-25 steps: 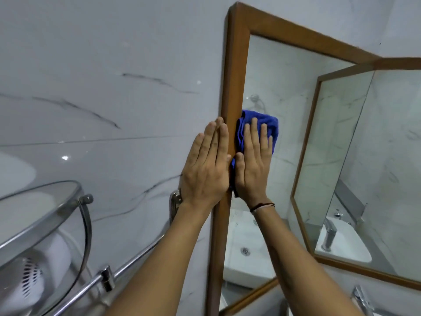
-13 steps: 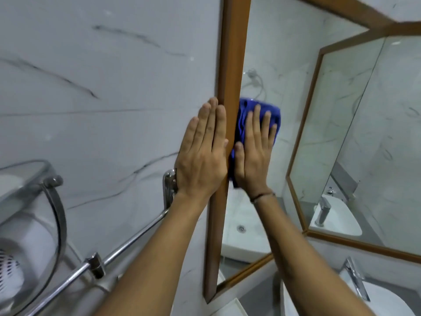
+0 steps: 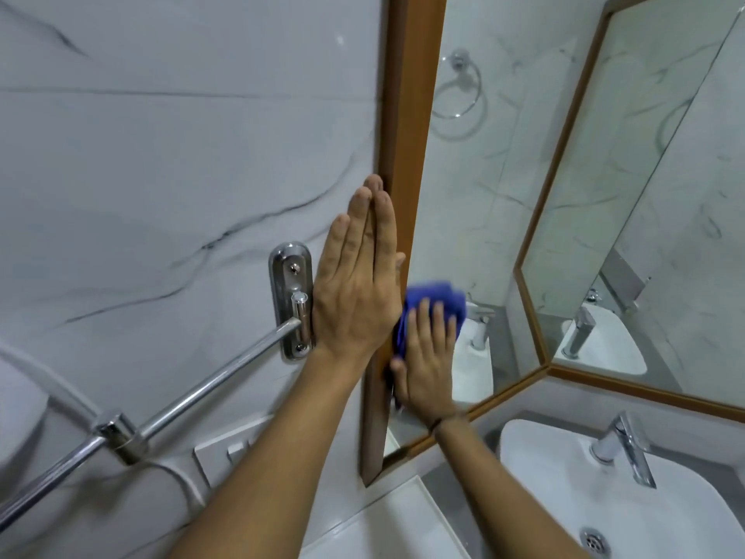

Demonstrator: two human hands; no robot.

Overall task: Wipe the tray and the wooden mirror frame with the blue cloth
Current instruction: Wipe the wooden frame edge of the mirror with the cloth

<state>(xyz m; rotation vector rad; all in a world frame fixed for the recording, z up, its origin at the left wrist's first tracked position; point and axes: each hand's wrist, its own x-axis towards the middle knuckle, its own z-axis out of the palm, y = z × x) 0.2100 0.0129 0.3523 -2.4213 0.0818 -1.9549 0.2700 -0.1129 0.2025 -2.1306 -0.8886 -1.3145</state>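
Note:
The wooden mirror frame runs vertically up the middle of the view. My left hand lies flat and open, with nothing in it, against the wall and the frame's outer left edge. My right hand presses the blue cloth against the frame's inner edge and the glass, low on the frame; the cloth is blurred. A white rectangular tray sits below the frame's bottom corner, partly behind my arms.
A chrome towel bar and its wall bracket stick out just left of my left hand. A white sink with a chrome tap lies lower right. A second framed mirror meets the first at the corner.
Both hands have slid down the frame, the right one farther, carrying the cloth with it. The view has tilted down, bringing the sink and tray into sight.

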